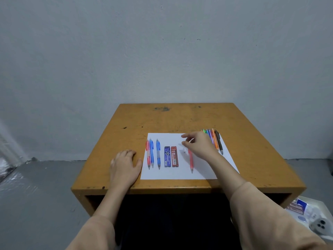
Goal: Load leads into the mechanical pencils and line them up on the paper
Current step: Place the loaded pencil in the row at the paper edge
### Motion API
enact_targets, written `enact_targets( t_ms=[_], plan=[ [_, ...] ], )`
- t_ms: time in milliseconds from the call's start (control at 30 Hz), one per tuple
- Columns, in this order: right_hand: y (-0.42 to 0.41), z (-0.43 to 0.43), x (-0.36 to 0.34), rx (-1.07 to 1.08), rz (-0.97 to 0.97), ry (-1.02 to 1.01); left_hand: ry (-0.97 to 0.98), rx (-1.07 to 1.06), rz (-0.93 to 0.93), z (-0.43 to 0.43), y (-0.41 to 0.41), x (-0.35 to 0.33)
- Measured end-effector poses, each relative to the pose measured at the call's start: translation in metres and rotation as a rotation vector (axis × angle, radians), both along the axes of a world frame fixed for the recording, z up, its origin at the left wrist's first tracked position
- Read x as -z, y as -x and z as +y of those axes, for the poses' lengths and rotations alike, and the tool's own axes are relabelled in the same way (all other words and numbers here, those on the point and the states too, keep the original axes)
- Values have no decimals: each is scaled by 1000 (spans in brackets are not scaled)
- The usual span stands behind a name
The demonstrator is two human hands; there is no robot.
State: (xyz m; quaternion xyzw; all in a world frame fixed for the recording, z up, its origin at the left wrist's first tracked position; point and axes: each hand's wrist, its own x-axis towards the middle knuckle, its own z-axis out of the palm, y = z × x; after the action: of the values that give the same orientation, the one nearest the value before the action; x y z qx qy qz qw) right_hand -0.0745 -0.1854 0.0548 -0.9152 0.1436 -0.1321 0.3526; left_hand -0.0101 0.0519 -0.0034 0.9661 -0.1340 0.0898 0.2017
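A white paper [201,170] lies on the yellow-brown table [180,120]. On its left part a red pencil [148,154] and two blue pencils [151,153] [158,153] lie side by side, tips toward me. Right of them are a blue lead case [167,156] and a red lead case [174,156]. Another red pencil [191,162] lies on the paper; my right hand [200,144] hovers over its far end, thumb and forefinger apart. A bunch of several coloured pencils [215,139] lies at the paper's far right corner. My left hand [124,164] rests flat on the table beside the paper.
The table stands against a grey wall [162,51]. On the floor at the lower right is a white tray [322,204] with small boxes and a round grey object [319,226]. The table's front edge is close to my arms.
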Motion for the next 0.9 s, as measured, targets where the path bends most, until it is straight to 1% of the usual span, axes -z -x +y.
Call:
enact_targets(
  t_ms=[167,233,367,433,633,900],
  plan=[
    [-7,14,-6,-204,96,117,13,-2,-2,0,1,-1],
    [-12,19,-4,-251,172,177,14,-4,-4,0,1,0],
    [-21,24,0,-351,358,385,24,1,-21,0,2,0],
    [-24,26,2,-382,404,430,26,2,-22,0,2,0],
    [-28,29,4,-402,396,413,20,-1,-18,0,1,0],
    [-25,35,-1,-382,302,322,18,-6,-13,0,0,1]
  ],
)
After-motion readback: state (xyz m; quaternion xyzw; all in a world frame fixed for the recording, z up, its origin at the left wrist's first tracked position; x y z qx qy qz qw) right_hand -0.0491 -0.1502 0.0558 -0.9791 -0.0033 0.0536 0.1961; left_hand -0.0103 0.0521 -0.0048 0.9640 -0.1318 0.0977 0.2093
